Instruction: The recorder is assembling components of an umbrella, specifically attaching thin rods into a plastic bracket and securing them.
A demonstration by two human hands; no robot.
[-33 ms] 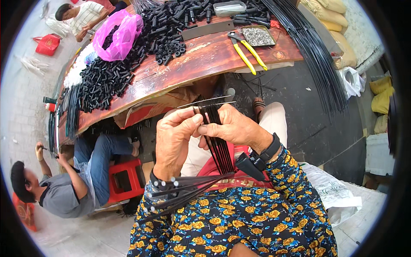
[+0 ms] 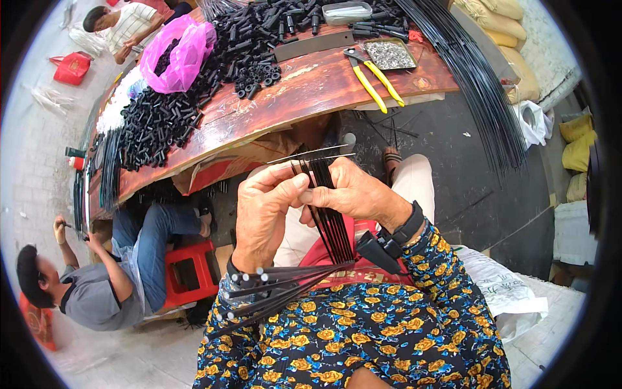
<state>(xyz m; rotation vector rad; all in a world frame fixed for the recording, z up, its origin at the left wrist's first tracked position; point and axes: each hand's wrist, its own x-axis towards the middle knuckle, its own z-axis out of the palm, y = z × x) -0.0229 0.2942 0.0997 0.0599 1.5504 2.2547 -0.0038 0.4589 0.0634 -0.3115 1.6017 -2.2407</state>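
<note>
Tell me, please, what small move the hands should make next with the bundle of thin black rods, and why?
Probably square up the rod tips. The left hand and right hand both pinch the bundle of thin black rods near its top, while two silvery rods stick out sideways above the fingers and the lower capped ends fan apart. Drawing the strays into line would likely tidy the bundle.

Yellow-handled pliers [image 2: 376,76]: one
Pink bags [image 2: 176,53]: one
Red stools [image 2: 189,273]: one
Other people [image 2: 84,288]: two
Black tubes [image 2: 162,117]: too many to count
</note>
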